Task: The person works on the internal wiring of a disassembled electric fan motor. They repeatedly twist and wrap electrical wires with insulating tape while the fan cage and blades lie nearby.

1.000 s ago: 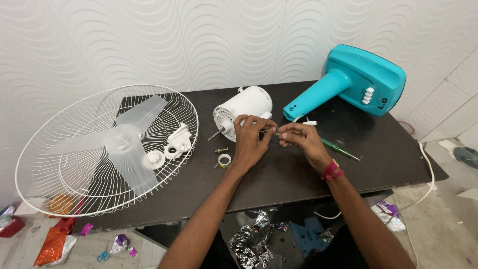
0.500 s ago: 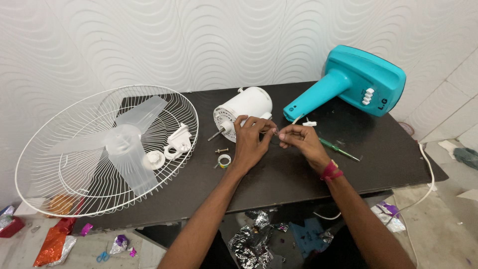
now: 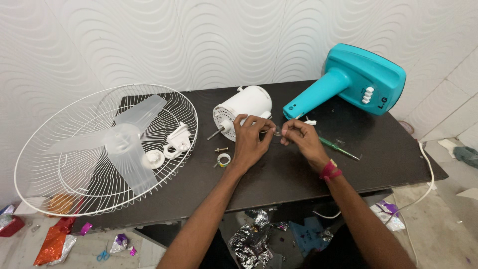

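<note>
Counter (image 3: 298, 174): dark rectangular top, back edge against the patterned wall, front edge toward the person. Bare surface lies in front of the hands and to the right of the screwdriver, up to the right edge.

Left hand (image 3: 250, 142): over the counter's middle, fingers closed in a pinch on a thin wire end (image 3: 275, 132).

Right hand (image 3: 301, 139): just beside the left, fingers likewise pinched on the same small piece; red band on the wrist. The piece is too small to tell its shape exactly; it runs roughly left to right between the two pinches, above the counter surface.

White motor housing (image 3: 244, 105): lying on its side just behind the left hand, long axis slanting from back right to front left, shaft (image 3: 217, 133) pointing toward the front left.

Teal fan stand (image 3: 356, 82): at the back right, base tilted up, neck pointing down toward the hands.

Green screwdriver (image 3: 338, 148): flat on the counter, right of the right hand, lying diagonally.

Roll of tape (image 3: 223, 160) and a small bolt (image 3: 221, 149): near the left hand's wrist side.

Wire fan guard (image 3: 99, 149): overhanging the counter's left edge, holding the translucent blade (image 3: 122, 147) and white plastic fittings (image 3: 177, 142).

Floor below: foil scraps (image 3: 251, 241) and small scissors (image 3: 103, 255).
</note>
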